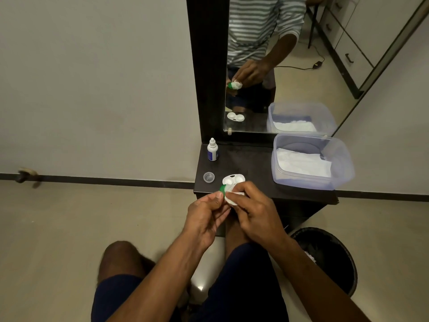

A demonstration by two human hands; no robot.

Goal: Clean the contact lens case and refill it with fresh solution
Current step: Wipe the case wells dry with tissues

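Observation:
My left hand pinches a green lens case cap just in front of the dark shelf. My right hand presses a white tissue against that cap. The white contact lens case lies open on the shelf right behind my fingers, both wells uncovered. A clear round cap lies to its left. A small white solution bottle with a blue label stands upright at the shelf's back left corner.
A clear plastic tub with white tissues sits on the shelf's right side. A mirror stands behind the shelf. A black waste bin stands on the floor at my right knee. My knees are below the shelf.

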